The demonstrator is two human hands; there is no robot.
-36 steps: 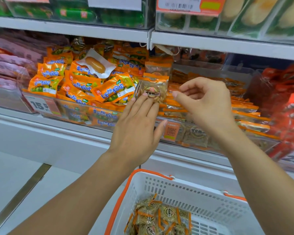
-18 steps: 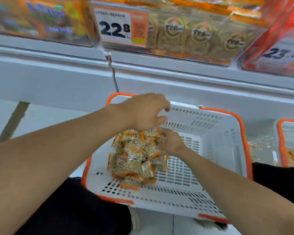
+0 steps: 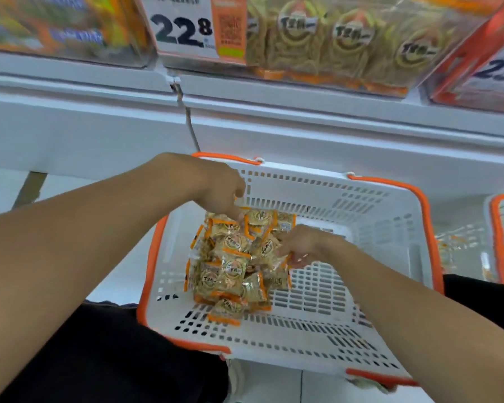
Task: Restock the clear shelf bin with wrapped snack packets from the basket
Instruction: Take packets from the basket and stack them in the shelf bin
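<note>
— Where are the packets?
— Heaped in the white basket (image 3: 361,205), below the clear shelf bin (image 3: 317,77); the left hand (image 3: 216,184) curls down onto the snack packets (image 3: 233,266); the right hand (image 3: 300,245) pinches one at the heap's edge.
— A firm hold on the left?
— Can't tell; fingertips hidden.

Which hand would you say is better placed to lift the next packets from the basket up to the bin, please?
Probably the right hand: its fingers already curl into the side of the packets low in the basket. The left hand only touches the pile's top edge from above.
</note>
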